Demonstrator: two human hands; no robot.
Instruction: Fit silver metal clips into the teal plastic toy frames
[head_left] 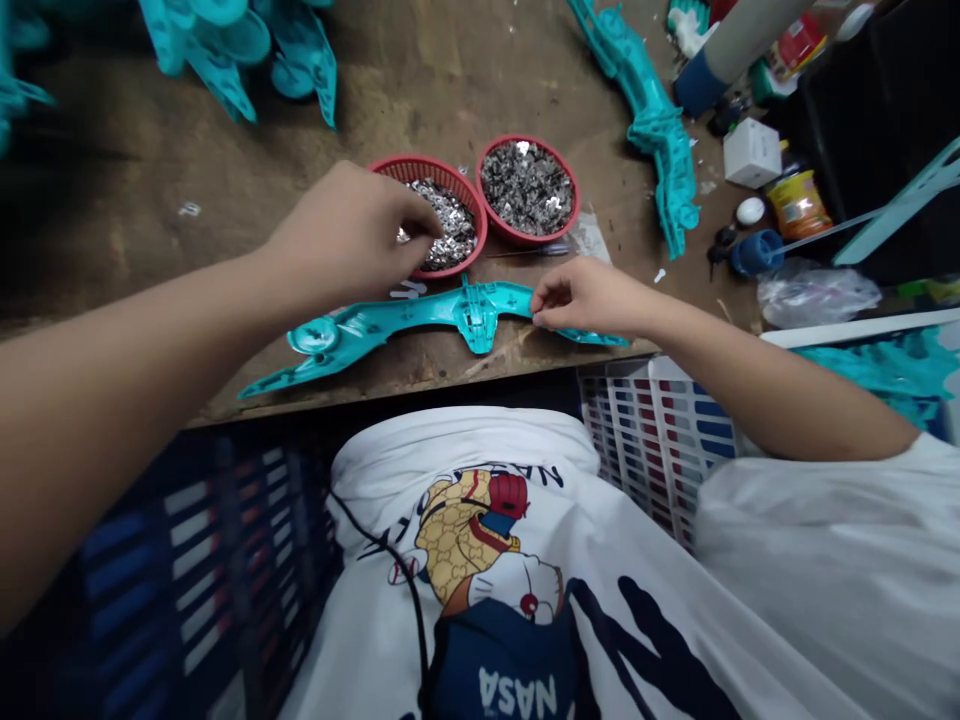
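A long turquoise plastic part point(476, 315) lies along the front edge of the wooden table. My left hand point(349, 235) is over the left red basket point(480, 215), its fingertips bent down at the small silver metal clips point(450, 225); whether they pinch a clip is hidden. At the right half of the turquoise part, my right hand point(581, 295) has thumb and fingers closed together against its edge; what lies between them is too small to make out. A second red basket point(576, 190), filled with darker metal clips point(525, 185), stands right of the first.
More turquoise parts point(217, 45) lie at the back left, and another point(649, 120) at the back right. On the right are a white box point(752, 152), a blue cup point(757, 254) and a plastic bag point(817, 293). Crates point(660, 430) stand below the table edge.
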